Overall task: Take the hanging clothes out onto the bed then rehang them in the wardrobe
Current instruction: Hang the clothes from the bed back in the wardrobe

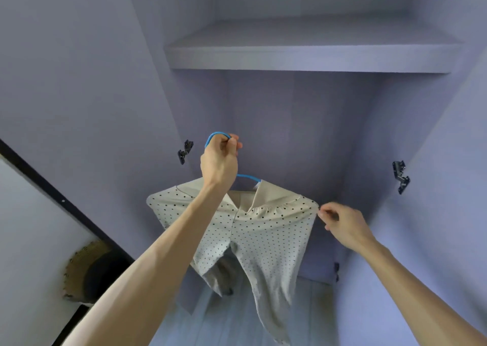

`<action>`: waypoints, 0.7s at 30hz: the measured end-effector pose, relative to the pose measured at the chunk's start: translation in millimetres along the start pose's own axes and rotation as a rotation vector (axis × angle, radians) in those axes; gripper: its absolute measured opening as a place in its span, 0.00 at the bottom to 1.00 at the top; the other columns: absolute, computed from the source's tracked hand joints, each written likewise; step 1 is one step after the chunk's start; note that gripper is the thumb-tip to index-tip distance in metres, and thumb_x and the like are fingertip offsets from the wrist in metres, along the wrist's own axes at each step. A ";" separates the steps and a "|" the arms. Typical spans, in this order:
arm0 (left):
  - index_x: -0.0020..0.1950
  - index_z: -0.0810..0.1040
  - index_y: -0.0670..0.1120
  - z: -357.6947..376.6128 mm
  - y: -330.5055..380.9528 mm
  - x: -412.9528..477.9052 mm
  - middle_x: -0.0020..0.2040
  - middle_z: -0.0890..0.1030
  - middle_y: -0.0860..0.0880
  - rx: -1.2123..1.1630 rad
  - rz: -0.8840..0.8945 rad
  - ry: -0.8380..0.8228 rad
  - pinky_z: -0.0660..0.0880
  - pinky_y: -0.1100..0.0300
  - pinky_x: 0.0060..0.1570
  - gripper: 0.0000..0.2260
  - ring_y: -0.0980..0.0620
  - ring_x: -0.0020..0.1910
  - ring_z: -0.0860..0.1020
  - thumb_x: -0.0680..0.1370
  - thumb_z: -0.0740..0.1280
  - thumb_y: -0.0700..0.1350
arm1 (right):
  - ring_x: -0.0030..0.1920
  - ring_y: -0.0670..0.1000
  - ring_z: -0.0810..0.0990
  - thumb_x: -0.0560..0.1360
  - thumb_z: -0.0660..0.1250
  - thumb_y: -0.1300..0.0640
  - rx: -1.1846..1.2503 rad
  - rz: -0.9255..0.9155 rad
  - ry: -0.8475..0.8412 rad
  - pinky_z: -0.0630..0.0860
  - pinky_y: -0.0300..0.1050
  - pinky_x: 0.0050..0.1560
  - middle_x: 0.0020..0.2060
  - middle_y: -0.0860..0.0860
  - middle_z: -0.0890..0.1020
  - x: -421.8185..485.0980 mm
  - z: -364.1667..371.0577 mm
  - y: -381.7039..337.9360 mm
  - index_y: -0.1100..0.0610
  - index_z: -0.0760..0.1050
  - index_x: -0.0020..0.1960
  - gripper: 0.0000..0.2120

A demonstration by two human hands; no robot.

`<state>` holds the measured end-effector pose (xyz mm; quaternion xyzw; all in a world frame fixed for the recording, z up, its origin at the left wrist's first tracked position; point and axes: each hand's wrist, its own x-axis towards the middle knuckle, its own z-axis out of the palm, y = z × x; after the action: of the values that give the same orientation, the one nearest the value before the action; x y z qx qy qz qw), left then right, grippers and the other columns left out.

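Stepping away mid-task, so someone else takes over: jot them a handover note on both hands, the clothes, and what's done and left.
Left hand grips the blue hanger by its hook, held up inside the wardrobe below the shelf.
Right hand pinches the right end of the dotted trousers draped on it.
Done: unclear; no rail, bed or other clothes in view.
Left: hook this hanger on the rail if rehanging, else carry it to the bed.

Below the shelf (pixel 303 56) of the wardrobe (pixel 290 124), the trousers (pixel 263 240) hang on the hanger (pixel 247 177), the left hand (pixel 218 164) at its hook, the right hand (pixel 345 227) at their right edge.
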<state>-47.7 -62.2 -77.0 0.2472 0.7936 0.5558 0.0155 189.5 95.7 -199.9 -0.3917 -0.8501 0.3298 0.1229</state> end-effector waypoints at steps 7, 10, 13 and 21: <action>0.51 0.77 0.46 -6.2 7.3 10.6 0.41 0.81 0.56 -0.029 0.048 0.055 0.69 0.75 0.35 0.08 0.59 0.38 0.78 0.84 0.59 0.43 | 0.36 0.50 0.81 0.78 0.64 0.57 0.050 -0.111 0.197 0.78 0.48 0.42 0.40 0.44 0.76 18.9 -1.8 -10.1 0.50 0.73 0.42 0.07; 0.51 0.77 0.45 -4.6 5.7 12.1 0.42 0.81 0.54 -0.045 0.047 0.078 0.70 0.76 0.35 0.08 0.56 0.42 0.80 0.84 0.59 0.43 | 0.35 0.43 0.77 0.78 0.64 0.59 0.079 -0.191 0.379 0.70 0.38 0.39 0.41 0.43 0.74 15.7 -9.2 -17.3 0.49 0.73 0.44 0.06; 0.50 0.77 0.47 -0.6 4.7 12.6 0.41 0.81 0.55 -0.065 0.019 0.086 0.72 0.73 0.35 0.08 0.55 0.43 0.81 0.84 0.59 0.44 | 0.37 0.44 0.76 0.79 0.64 0.60 0.093 -0.238 0.517 0.71 0.43 0.40 0.46 0.42 0.73 4.8 -7.2 -24.5 0.50 0.74 0.49 0.05; 0.48 0.77 0.52 16.5 -0.7 6.6 0.42 0.82 0.60 -0.004 -0.071 -0.001 0.72 0.61 0.50 0.07 0.59 0.45 0.82 0.83 0.61 0.45 | 0.46 0.48 0.78 0.80 0.59 0.44 -0.299 -0.163 0.013 0.77 0.49 0.46 0.42 0.40 0.76 -0.4 -1.4 -33.2 0.43 0.77 0.54 0.09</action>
<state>-48.9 -45.3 -82.3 0.2192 0.8008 0.5562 0.0363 170.9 80.2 -177.0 -0.3373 -0.9179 0.1861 0.0950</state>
